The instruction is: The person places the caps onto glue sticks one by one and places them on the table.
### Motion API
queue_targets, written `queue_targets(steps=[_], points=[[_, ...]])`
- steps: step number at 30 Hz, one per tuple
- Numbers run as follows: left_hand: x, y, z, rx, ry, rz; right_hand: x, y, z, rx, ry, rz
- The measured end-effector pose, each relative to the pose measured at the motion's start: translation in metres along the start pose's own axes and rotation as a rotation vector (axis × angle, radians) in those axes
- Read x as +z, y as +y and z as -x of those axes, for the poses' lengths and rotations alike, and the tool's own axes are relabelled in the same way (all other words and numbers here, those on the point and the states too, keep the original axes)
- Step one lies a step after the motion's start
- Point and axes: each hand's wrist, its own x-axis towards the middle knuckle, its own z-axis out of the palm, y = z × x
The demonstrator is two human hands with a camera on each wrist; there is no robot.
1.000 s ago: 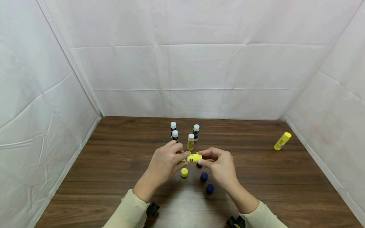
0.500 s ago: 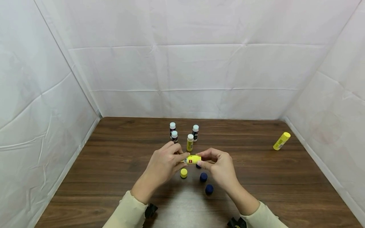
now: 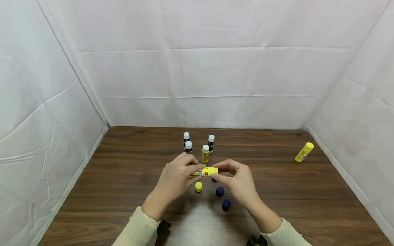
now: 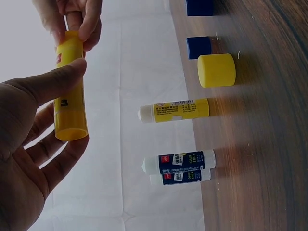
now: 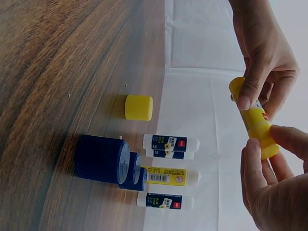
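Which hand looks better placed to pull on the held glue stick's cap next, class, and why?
Probably the right. The right hand pinches what looks like the cap end of the yellow glue stick, while the left hand grips nearer the other end, so could steady it.

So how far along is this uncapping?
Done: three navy cylindrical glue sticks and one yellow glue stick stand uncapped near three round navy caps and one yellow cap. In hand: another yellow glue stick, seemingly capped, between left hand and right hand. Remaining: the capped-looking yellow tube at far right.
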Motion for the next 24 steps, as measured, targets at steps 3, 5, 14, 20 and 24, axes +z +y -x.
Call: queue_targets(steps=[3, 5, 14, 20, 24], points=[[0.0, -0.001, 0.0, -0.01, -0.004, 0.012, -0.001, -0.001, 0.0, -0.002, -0.005, 0.004], [0.0, -0.001, 0.001, -0.016, -0.007, 0.018, -0.001, -0.001, 0.001, 0.0, -0.01, 0.015], [-0.002, -0.002, 0.001, -0.032, -0.008, 0.028, -0.007, -0.004, 0.0, 0.018, -0.012, 0.05], [-0.003, -0.003, 0.001, -0.036, -0.001, 0.025, -0.014, -0.005, 0.0, 0.025, 0.002, 0.038], [-0.003, -0.004, 0.002, -0.04, 0.008, 0.03, -0.019, -0.003, 0.0, 0.025, 0.012, 0.041]])
